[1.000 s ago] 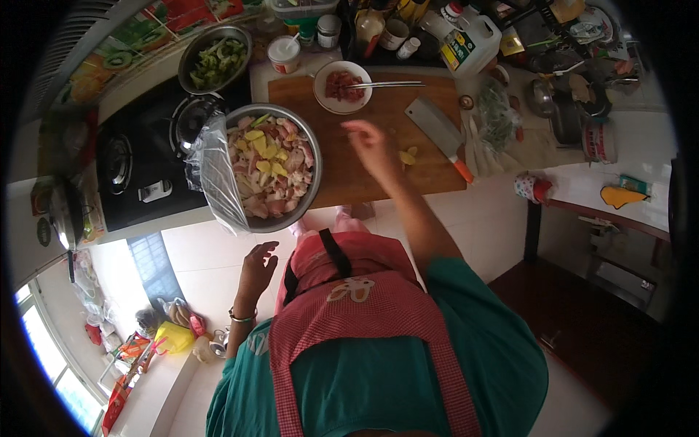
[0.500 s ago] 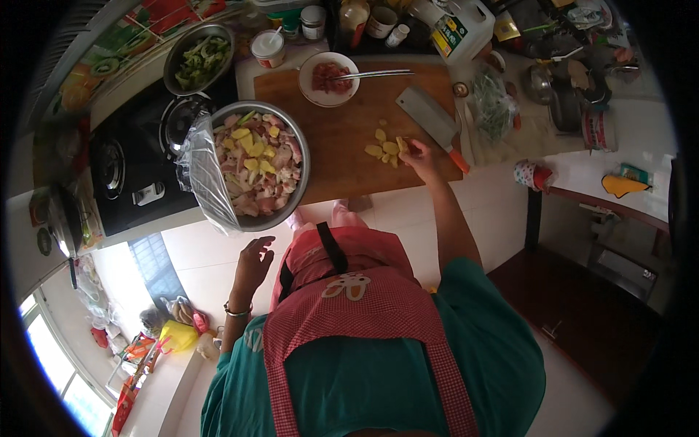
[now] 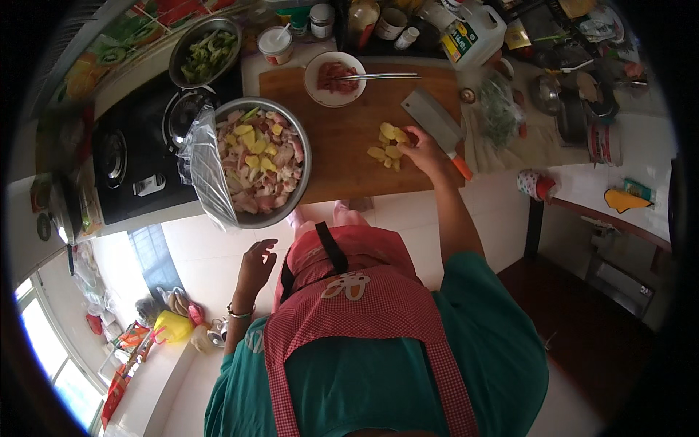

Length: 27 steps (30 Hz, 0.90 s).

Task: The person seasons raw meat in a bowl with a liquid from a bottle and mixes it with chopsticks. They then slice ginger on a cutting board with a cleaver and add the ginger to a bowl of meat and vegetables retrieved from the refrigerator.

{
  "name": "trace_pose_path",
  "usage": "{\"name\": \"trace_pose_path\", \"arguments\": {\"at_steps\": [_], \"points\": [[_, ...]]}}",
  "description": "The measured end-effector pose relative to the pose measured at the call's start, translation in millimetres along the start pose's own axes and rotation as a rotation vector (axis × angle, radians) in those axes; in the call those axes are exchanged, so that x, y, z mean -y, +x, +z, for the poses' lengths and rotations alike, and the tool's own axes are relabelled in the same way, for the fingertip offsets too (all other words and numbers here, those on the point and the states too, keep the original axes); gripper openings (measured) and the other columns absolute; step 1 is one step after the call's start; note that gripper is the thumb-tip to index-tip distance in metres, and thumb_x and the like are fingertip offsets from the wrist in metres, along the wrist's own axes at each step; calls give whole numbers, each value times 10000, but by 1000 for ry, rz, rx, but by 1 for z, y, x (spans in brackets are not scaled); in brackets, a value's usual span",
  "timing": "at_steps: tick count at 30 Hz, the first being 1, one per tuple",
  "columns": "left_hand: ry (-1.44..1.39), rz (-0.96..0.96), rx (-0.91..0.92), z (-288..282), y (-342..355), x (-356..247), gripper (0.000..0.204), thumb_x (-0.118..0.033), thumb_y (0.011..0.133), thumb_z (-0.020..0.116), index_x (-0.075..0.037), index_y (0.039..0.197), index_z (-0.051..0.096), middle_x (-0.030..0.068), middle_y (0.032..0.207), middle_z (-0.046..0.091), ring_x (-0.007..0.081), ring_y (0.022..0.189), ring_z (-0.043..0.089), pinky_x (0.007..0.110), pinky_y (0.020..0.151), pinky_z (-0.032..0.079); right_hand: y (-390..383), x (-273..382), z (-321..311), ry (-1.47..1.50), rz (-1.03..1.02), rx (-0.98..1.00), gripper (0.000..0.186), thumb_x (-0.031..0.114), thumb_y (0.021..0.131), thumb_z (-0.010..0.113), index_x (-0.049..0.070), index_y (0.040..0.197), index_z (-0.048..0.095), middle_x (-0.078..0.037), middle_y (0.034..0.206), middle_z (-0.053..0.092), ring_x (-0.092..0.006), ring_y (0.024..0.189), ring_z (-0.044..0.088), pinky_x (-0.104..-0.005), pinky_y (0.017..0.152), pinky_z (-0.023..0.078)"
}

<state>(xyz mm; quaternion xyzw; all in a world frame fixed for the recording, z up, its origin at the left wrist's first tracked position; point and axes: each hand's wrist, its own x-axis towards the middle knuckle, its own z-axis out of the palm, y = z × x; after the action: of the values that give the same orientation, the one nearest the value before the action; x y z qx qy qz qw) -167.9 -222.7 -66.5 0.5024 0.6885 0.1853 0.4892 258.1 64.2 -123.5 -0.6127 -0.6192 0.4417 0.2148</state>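
My right hand (image 3: 426, 151) is over the wooden cutting board (image 3: 328, 156), thumb and forefinger closed on a yellow ginger slice (image 3: 400, 135). More ginger slices (image 3: 378, 153) lie in a small pile beside the fingertips. Just beyond that hand rests a cleaver (image 3: 431, 116) with an orange handle. A large metal basin (image 3: 306, 164) at the board's left holds chopped raw meat (image 3: 255, 195) topped with ginger slices; clear plastic wrap (image 3: 207, 175) covers its left side. My left hand (image 3: 258, 264) hangs below the basin, fingers loosely curved and apart, holding nothing.
A white bowl (image 3: 311, 80) of cut red meat, chopsticks across it, stands on the board's far side. Left lies a black stove (image 3: 135, 153) with a metal bowl (image 3: 175, 69) of green vegetables behind. A white jug (image 3: 477, 36) and bagged greens (image 3: 499, 109) stand right.
My right hand has shifted slightly up and right at the ginger pile, and slices there have changed position. The left hand has hardly moved.
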Motion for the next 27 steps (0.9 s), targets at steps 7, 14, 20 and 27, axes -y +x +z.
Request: {"name": "trace_pose_path", "arguments": {"at_steps": [7,14,20,27], "points": [[-9,-11,-28,9,-4,0,377,4,859,647,-62,1230,669,163,1091,708,273,898,693,368,792,567,12,9,26,-229,-185,-297,400,131,784,787,52,1148,644,-172,1039,699,-350,990,677,-417,874,540],[7,-39,-25,11,-5,-1,374,-1,857,650,-62,1226,669,169,1082,708,291,910,694,376,805,570,22,20,43,-457,-187,-228,416,156,788,804,71,1158,636,-163,989,703,-354,926,681,-432,816,544],[-13,-32,-30,12,-1,-2,372,-7,857,654,-64,1225,670,165,1083,707,291,914,694,379,811,568,25,11,46,-399,-222,-236,402,140,776,804,79,1138,640,-158,992,707,-364,935,677,-452,811,546],[2,-43,-15,14,0,-4,373,-8,855,657,-60,1224,670,158,1087,708,288,910,693,379,812,567,48,48,20,-272,-195,-27,390,82,813,775,63,1182,649,-129,1040,736,-242,978,711,-352,847,549]]}}
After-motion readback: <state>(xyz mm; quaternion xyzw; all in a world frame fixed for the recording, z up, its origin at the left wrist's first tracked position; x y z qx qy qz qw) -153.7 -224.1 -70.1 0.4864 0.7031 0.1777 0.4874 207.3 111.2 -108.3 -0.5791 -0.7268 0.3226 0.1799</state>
